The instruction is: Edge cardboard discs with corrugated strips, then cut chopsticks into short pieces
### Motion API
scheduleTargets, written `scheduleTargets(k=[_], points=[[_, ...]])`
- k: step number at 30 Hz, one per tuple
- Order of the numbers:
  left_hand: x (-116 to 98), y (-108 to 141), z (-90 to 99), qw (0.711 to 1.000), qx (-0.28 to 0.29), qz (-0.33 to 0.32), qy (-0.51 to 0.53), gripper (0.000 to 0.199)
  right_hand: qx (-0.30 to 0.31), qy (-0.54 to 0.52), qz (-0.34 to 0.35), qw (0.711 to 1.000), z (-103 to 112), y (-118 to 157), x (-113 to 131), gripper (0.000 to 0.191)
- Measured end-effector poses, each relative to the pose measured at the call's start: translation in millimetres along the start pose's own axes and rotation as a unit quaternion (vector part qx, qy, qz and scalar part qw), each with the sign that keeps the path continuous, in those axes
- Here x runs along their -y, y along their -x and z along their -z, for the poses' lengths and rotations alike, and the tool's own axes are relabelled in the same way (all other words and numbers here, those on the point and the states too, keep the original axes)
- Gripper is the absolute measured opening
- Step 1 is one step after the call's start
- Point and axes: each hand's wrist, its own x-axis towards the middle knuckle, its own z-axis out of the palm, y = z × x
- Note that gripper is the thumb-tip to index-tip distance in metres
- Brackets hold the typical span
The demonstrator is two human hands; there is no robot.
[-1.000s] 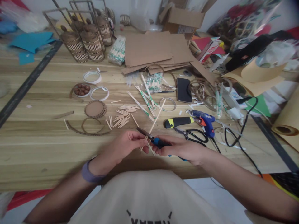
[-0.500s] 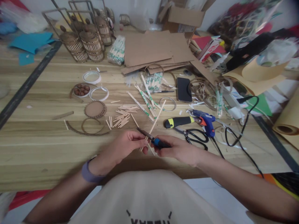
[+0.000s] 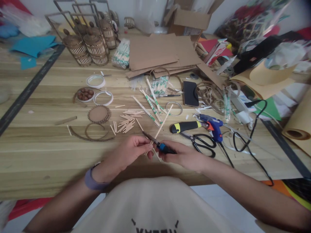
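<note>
Close to my body, my left hand (image 3: 136, 149) pinches a thin pale wooden stick (image 3: 164, 120), which slants up and to the right. My right hand (image 3: 181, 154) is wrapped round the blue-and-black handle of a knife-like cutting tool (image 3: 163, 148). Its narrow dark metal end lies across the stick beside my left fingertips; whether it is one blade or two jaws cannot be made out. Another short stick end sticks out below my fingers. Beyond my left hand lies a loose pile of short cut sticks (image 3: 127, 121). Paper-wrapped chopsticks (image 3: 149, 105) lie farther back.
Right of my hands are black-handled scissors (image 3: 204, 144), a yellow-and-black box cutter (image 3: 186, 127) and a blue glue gun (image 3: 213, 126) with its cord. To the left are a cardboard disc (image 3: 99, 114) and tape rings (image 3: 103, 97). Stacked cardboard (image 3: 155, 53) and stick-covered lanterns (image 3: 94, 48) stand behind.
The view has shifted very slightly. Both hands keep the same hold on the stick and the tool, with hardly any movement.
</note>
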Motion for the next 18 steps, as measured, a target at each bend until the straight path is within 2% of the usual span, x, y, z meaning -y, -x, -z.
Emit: scheduleTargets(k=[3,7,13,18], points=[[-3,1,0.7,1.000,0.015,-0.008,0.012,0.032,0.040,-0.073,-0.005,0.997,3,1,2,0.023],[-6,1,-0.4,0.999,0.027,-0.005,0.027,0.035,0.048,-0.125,-0.051,0.990,5,2,7,0.026],[-6,1,-1.4,0.999,0.035,0.002,0.003,0.036,0.060,-0.121,-0.058,0.989,4,1,10,0.021],[-3,0,-0.4,0.999,0.025,0.018,-0.031,0.036,0.054,-0.090,-0.050,0.993,3,-1,2,0.022]])
